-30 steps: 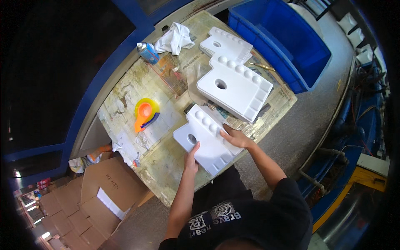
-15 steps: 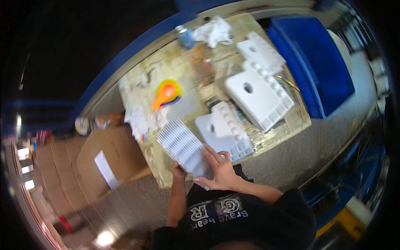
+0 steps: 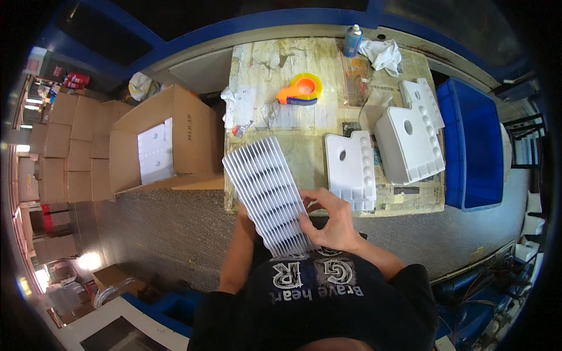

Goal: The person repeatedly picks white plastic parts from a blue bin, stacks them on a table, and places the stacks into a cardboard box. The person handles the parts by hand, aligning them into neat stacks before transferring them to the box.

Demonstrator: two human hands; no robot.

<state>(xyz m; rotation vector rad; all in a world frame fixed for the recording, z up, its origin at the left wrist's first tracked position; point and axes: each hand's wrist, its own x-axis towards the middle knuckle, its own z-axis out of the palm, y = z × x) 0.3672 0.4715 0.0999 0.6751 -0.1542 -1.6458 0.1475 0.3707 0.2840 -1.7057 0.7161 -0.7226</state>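
A stack of white plastic paint palettes (image 3: 266,193) is held up in front of my body, tilted, its many thin edges facing up. My left hand (image 3: 241,217) grips it from the left and below; most of its fingers are hidden behind the stack. On the right side, my right hand (image 3: 332,221) has its curled fingers and thumb against the palettes' edges. Just right of that hand, a smaller pile of white palettes (image 3: 349,153) with thumb hole and wells lies on the table. Beside it stands a taller palette stack (image 3: 398,134), with more palettes (image 3: 432,105) behind.
The paper-covered table (image 3: 263,70) carries an orange-and-yellow tape dispenser (image 3: 291,95), a spray can (image 3: 353,42) and a white cloth (image 3: 383,55). A blue bin (image 3: 459,146) stands at right. At left, an open cardboard box (image 3: 196,134) holds white palettes.
My view has turned, so the table sits straighter and the inside of the cardboard box shows. The held stack is more upright, and my right hand has shifted along its right edge.
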